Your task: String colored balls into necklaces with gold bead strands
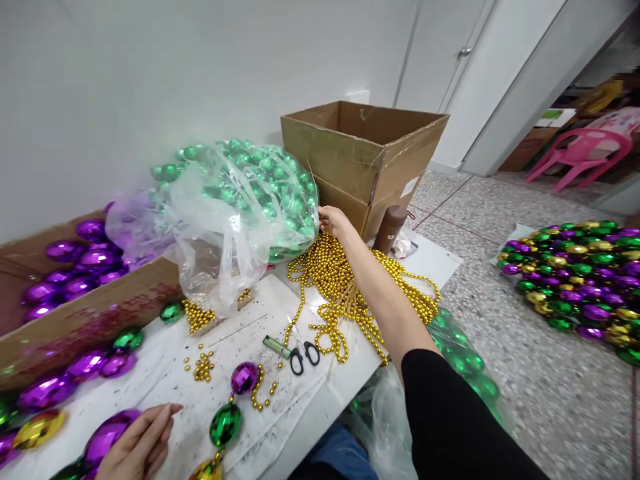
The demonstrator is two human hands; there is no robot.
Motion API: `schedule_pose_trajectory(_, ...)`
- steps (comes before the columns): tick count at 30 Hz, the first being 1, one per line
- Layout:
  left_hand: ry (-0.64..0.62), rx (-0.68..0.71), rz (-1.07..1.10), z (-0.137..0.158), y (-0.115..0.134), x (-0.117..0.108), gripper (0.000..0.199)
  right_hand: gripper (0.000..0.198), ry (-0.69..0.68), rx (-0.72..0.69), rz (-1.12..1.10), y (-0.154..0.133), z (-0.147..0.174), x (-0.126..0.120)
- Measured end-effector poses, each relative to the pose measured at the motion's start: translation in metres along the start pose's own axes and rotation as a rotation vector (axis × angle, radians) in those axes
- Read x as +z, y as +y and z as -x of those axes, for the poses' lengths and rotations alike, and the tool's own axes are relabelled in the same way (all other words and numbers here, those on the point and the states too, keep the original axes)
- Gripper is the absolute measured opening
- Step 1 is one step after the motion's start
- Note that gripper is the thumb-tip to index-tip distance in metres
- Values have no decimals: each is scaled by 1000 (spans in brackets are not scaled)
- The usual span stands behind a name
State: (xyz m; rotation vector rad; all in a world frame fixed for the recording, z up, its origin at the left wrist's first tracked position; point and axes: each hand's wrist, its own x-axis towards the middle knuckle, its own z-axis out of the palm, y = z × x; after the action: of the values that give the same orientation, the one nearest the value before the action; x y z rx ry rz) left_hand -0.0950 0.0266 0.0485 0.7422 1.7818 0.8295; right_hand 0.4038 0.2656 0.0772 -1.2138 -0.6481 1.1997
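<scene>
My right hand (332, 221) reaches across the table to the right edge of a clear plastic bag (227, 230) full of shiny green balls (260, 177). Its fingers are curled by the bag, just above a heap of gold bead strands (330, 267); what they hold is hidden. At the lower left, my left hand (143, 440) has its fingers pressed together, with nothing I can make out in them. It is beside a large purple ball (113, 433). A short string with a purple ball (245, 378) and a green ball (225, 425) lies right of it.
Black-handled scissors (303, 357), a green lighter-like piece (277, 346) and loose gold beads (203, 367) lie mid-table. A cardboard box (335, 157) and brown bottle (390, 229) stand behind. Purple balls (95, 257) fill a left carton. Multicoloured strings (575, 273) lie on the right.
</scene>
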Motion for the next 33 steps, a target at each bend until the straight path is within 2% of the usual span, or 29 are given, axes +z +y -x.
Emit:
schedule_pose_trajectory(4,-39,58,98,11,9,5,54,19,-82,-37,66,6,45,1)
schedule_pose_trajectory(8,-118,158,163,19,16,3,46,2,-140,-102,137,3,98,7)
schedule_pose_trajectory(10,-134,206,173,22,21,-2,41,4,-226,-159,187,0,129,16)
schedule_pose_trajectory(12,-170,269,199,23,28,-9,34,6,-368,-143,193,-5,161,31)
schedule_pose_trajectory(16,-208,385,233,26,50,-23,29,14,-575,-29,91,-33,222,74)
schedule_pose_trajectory(19,-276,488,186,29,72,-26,25,9,-706,-101,72,-73,261,120)
schedule_pose_trajectory(21,-332,552,172,29,89,-22,21,32,-727,-110,86,-102,284,156)
schedule_pose_trajectory(24,-361,654,214,31,111,-8,17,43,-795,-75,98,-127,312,209)
schedule_pose_trajectory(28,-497,704,244,41,127,13,16,29,-965,-38,95,-116,330,260)
schedule_pose_trajectory(31,-648,660,211,50,124,17,21,22,-1011,-29,148,-96,329,276)
schedule_pose_trajectory(33,-724,603,198,53,117,9,24,21,-981,-99,231,-89,325,277)
